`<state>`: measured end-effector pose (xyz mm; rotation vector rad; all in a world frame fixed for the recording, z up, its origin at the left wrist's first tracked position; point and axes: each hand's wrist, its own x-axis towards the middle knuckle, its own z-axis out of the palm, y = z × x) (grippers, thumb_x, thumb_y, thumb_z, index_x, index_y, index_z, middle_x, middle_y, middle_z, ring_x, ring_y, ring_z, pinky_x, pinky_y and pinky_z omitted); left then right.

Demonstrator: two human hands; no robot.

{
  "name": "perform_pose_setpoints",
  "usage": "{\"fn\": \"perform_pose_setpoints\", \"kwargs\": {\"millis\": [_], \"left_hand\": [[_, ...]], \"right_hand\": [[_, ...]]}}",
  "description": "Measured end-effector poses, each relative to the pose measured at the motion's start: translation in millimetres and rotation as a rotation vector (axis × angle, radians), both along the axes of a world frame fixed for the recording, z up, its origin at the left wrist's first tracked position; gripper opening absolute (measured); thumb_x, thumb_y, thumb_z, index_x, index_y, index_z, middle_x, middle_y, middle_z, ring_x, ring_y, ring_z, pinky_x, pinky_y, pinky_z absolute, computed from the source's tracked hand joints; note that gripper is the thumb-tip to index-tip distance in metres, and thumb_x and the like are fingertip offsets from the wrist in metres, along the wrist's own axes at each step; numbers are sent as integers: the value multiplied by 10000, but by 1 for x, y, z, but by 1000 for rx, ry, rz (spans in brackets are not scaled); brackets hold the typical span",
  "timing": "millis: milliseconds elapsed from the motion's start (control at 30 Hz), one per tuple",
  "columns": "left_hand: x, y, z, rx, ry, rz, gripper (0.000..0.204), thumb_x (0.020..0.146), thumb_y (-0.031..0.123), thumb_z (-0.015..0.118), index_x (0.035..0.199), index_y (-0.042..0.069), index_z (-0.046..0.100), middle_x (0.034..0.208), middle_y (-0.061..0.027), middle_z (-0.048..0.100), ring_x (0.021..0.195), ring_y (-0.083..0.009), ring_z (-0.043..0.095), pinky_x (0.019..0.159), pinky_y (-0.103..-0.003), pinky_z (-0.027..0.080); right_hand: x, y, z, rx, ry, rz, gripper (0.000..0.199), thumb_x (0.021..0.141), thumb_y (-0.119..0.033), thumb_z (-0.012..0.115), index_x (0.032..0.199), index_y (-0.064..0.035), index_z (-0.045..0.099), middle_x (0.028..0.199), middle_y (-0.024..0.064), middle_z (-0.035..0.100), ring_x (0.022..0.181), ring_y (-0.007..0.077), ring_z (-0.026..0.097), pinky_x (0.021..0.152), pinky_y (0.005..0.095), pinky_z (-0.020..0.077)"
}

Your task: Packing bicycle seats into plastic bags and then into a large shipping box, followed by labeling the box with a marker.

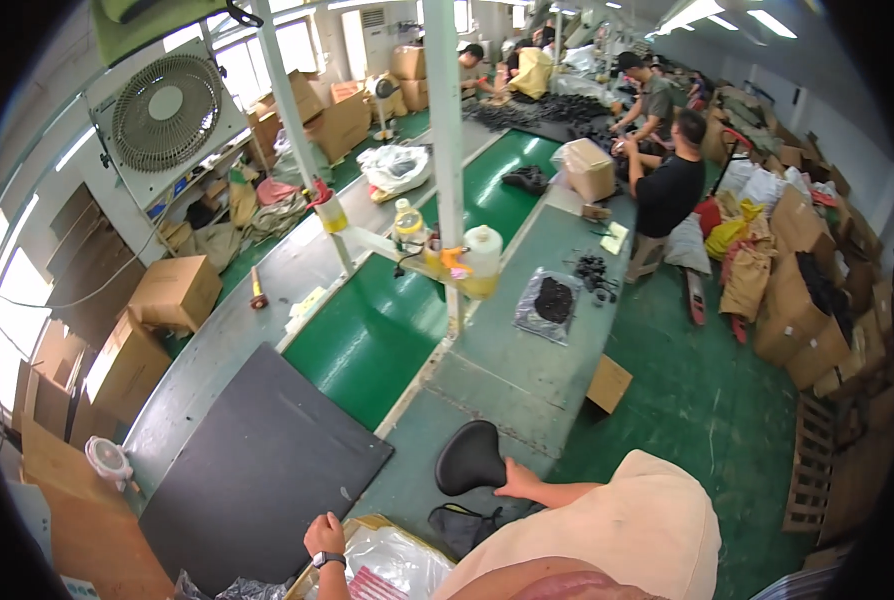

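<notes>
A black bicycle saddle (470,455) is held by its narrow end in my right hand (517,478), the wide end pointing left over the grey-green bench. My left hand (325,535), with a watch on the wrist, is beside an open carton (372,522) lined with clear plastic. Its fingers look curled, and whatever they might hold is hidden. Red-striped packaging (372,583) shows inside the carton. Just below the saddle lies a dark cloth-like item (459,524), partly covered by my body. A large black board (267,470) lies past my left hand.
A green conveyor belt (372,330) runs between the bench strips. White posts (445,150) rise there, with bottles (482,260) on a crossbar. Black small parts (554,300) lie in a plastic bag farther along. A co-worker (672,190) stands at right; cartons (177,290) stand left.
</notes>
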<state>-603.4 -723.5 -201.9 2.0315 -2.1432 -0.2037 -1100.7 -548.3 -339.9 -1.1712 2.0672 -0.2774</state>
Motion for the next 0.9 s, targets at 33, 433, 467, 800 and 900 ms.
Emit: {"fn": "perform_pose_setpoints", "kwargs": {"millis": [33,433,467,800,900], "left_hand": [[-3,8,-7,-4,15,-16,448,1045,414,581,818,53,719,848,-205,744,825,-447,718,745,-579,553],[-34,120,-1,-365,161,-35,610,884,229,806,1417,6,610,1605,-230,501,1540,-412,403,1291,-526,308],[-38,130,-5,-335,221,-41,674,858,186,825,1452,-8,574,1652,-249,434,1584,-424,331,1318,-526,264],[-29,194,-88,363,327,-19,415,902,371,849,1118,50,698,1138,-176,742,1026,-403,734,887,-502,582],[-20,183,-108,406,317,-62,378,934,379,814,1072,42,715,1126,-191,742,998,-411,739,876,-510,585]], "right_hand": [[6,6,4,-17,39,16,1157,734,-560,924,1567,54,407,1371,332,672,1240,491,684,1018,554,574],[38,80,93,472,-1854,-715,680,1020,-678,636,1221,-29,622,910,152,722,610,112,582,479,232,457],[44,102,88,512,-1906,-826,657,1033,-666,625,1216,-34,633,907,153,719,630,131,605,497,250,483],[138,127,124,186,-890,-608,554,916,-400,904,1213,-40,605,1031,64,659,771,187,695,701,349,652],[153,84,115,234,-786,-459,509,887,-495,904,939,-56,654,792,64,680,673,208,703,594,360,636]]}}
